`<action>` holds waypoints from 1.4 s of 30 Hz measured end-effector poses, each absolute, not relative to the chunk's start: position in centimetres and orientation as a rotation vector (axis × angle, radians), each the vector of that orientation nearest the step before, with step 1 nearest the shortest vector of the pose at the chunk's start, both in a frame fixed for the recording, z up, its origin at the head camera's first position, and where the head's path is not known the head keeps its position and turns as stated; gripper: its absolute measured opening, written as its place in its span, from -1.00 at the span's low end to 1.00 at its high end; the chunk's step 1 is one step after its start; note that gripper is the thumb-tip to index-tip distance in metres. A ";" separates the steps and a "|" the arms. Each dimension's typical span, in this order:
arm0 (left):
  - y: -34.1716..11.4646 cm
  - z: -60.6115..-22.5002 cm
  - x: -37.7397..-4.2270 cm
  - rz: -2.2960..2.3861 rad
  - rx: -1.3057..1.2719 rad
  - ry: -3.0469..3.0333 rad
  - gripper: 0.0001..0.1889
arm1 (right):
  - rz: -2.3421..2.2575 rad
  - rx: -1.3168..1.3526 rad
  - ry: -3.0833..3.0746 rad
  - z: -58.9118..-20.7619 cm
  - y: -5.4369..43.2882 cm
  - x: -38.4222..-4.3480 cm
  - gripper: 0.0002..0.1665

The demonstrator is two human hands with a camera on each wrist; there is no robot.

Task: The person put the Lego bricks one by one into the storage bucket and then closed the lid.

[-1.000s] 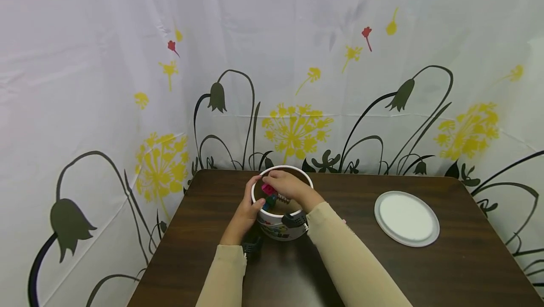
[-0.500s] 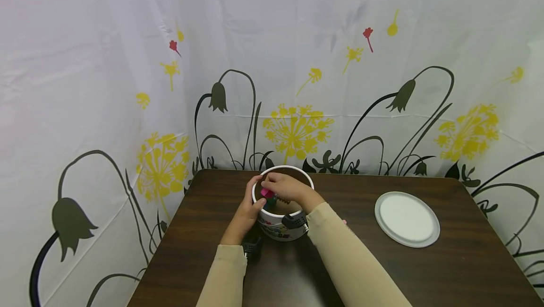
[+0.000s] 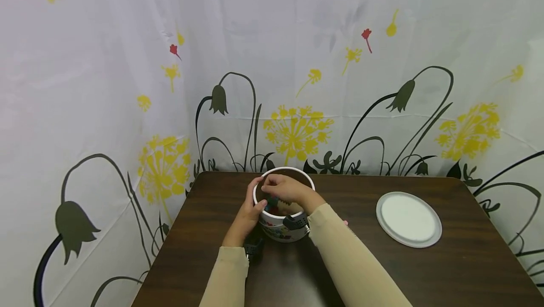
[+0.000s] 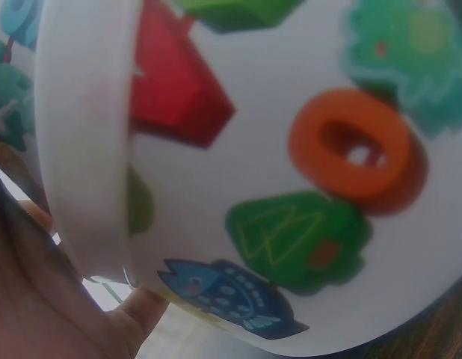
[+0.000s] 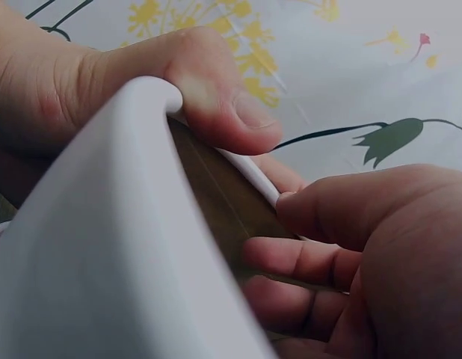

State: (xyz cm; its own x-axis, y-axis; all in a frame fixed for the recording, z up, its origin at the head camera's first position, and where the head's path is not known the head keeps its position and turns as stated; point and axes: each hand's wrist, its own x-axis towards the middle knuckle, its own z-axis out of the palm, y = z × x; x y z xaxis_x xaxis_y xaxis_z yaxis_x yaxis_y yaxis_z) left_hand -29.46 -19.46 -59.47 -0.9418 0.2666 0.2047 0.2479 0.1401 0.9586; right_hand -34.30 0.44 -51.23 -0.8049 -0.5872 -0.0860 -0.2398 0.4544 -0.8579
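Note:
A white round tub (image 3: 282,235), printed with coloured toy shapes, stands near the middle of the table. My left hand (image 3: 246,210) grips its left side, thumb hooked over the rim, as the right wrist view also shows. The left wrist view is filled by the printed wall (image 4: 193,202), with part of the left hand (image 4: 44,292) around the rim. My right hand (image 3: 286,188) reaches over the opening. In the right wrist view its fingers (image 5: 291,258) are loosely bent inside the tub and hold nothing visible. A dark green piece (image 3: 273,201) lies inside; deeper contents are hidden.
On the right of the brown table (image 3: 352,269) lies a round white lid (image 3: 409,219). A small pink thing (image 3: 345,223) peeks out beside the right sleeve. Behind the table hangs a white curtain (image 3: 297,23) with printed flowers.
The bright pink piece earlier pinched in my right fingers no longer shows there; the fingers now look bare, and something dark red shows low in the tub. The left hand stays on the rim.

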 end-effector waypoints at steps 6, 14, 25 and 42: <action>-19.4 -59.7 -29.2 1.997 0.535 2.362 -0.16 | -1.325 -0.747 2.343 -51.1 0.5 -34.1 -0.73; -19.5 -59.8 -29.4 1.970 0.543 2.366 -0.14 | -1.771 -0.786 2.149 -50.8 1.0 -34.2 -0.68; -19.5 -59.9 -29.4 1.986 0.526 2.377 -0.16 | -2.380 -0.846 2.226 -50.7 4.1 -31.4 -0.70; -19.1 -60.0 -29.4 2.017 0.503 2.368 -0.16 | -2.226 0.177 2.333 -53.9 16.2 -23.6 -0.69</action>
